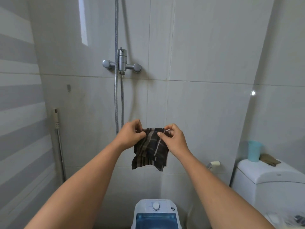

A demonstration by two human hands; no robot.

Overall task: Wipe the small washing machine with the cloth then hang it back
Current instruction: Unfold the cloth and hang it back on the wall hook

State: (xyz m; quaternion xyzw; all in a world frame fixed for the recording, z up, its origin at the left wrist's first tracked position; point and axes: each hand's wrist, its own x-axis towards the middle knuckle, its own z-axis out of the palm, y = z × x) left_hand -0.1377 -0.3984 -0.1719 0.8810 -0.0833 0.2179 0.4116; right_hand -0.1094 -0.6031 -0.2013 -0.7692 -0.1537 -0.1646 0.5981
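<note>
A dark striped cloth (151, 150) hangs in the air in front of the tiled wall, held by its top edge. My left hand (131, 134) pinches its upper left corner and my right hand (173, 139) pinches its upper right part. Straight below, at the bottom edge of the view, stands the small washing machine (156, 214), white with a blue see-through lid and a round knob on top. Only its upper part shows between my forearms.
A chrome shower mixer (122, 63) with hoses is on the wall above the cloth. A small wall hook (68, 87) sits at the left, above a mop handle (58, 139). A toilet tank (270, 179) with a blue cup (254, 151) stands at the right.
</note>
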